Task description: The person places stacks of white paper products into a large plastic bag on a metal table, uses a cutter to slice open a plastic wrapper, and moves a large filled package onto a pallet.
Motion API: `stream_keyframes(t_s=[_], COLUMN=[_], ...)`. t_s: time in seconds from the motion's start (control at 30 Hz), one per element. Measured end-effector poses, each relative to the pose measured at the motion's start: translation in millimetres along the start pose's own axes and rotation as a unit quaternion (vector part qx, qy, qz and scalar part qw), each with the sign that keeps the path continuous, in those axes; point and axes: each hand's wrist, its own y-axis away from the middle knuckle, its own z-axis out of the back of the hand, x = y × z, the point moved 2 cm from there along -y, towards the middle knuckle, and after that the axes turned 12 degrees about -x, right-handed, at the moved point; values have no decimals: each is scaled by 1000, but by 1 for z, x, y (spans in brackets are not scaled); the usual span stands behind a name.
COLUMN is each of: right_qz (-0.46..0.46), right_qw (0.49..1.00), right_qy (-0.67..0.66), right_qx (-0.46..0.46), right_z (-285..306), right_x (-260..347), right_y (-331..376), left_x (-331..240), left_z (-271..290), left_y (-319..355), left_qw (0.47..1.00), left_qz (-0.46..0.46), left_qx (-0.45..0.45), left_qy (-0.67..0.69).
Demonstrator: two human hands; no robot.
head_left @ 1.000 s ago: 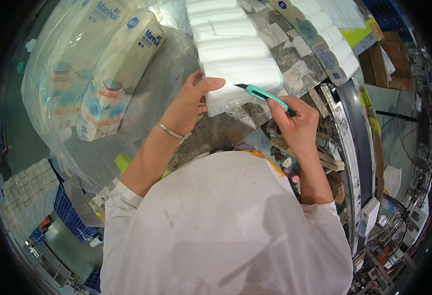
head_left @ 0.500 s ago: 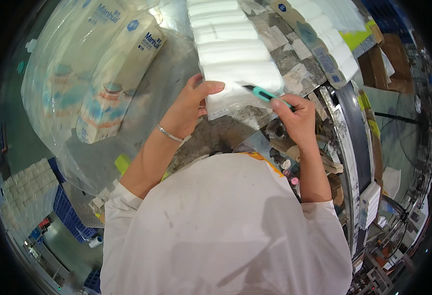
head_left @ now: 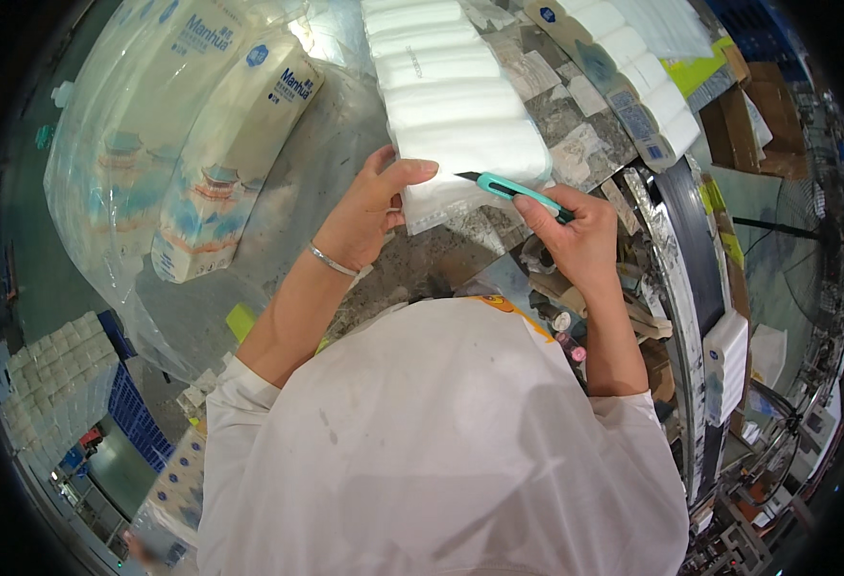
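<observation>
A long pack of white tissue rolls (head_left: 456, 91), wrapped in clear plastic, lies on the worktable and runs away from me. My left hand (head_left: 374, 206) grips its near left corner, with the thumb on top and the fingers curled at the side and below. In my right hand (head_left: 576, 235) is a teal utility knife (head_left: 508, 186), pinched between thumb and fingers. Its dark blade points left over the near end of the pack, close to my left thumb. Whether the tip touches the plastic I cannot tell.
Large printed tissue packs (head_left: 240, 158) in clear plastic stand on the left. Another tissue pack (head_left: 624, 82) lies at the far right. Beyond the table's right edge runs a dark conveyor (head_left: 688, 240) carrying a white pack (head_left: 726, 365). A cardboard box (head_left: 753, 125) sits farther right.
The knife has moved left across the near end of the pack. On the conveyor, the white pack has travelled away from me. A printed pack and another person's hand have appeared at lower left.
</observation>
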Motion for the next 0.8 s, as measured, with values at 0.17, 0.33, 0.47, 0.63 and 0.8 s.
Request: stream_keyframes(t_s=[0.17,0.33,0.47,0.63,0.8], right_qz=[-110,-231,-244,-14,42], right_qw=[980,935,961,984,998], right_qy=[-136,-257,-115,39,-45], right_qx=[96,83,-52,-171,-22], right_z=[-1,25,60,61,-31], right_x=[-15,-51,-129,-164,-114], right_y=[-3,-107,-256,-348,-242], left_x=[-2,-2,7,31,47], left_z=[-6,0,19,18,18], left_y=[-3,-4,-17,-21,-27], left_qw=[1000,998,1000,998,998], left_qz=[21,18,23,30,58], left_qx=[-14,-20,-5,-46,11], left_qy=[10,49,-4,9,-17])
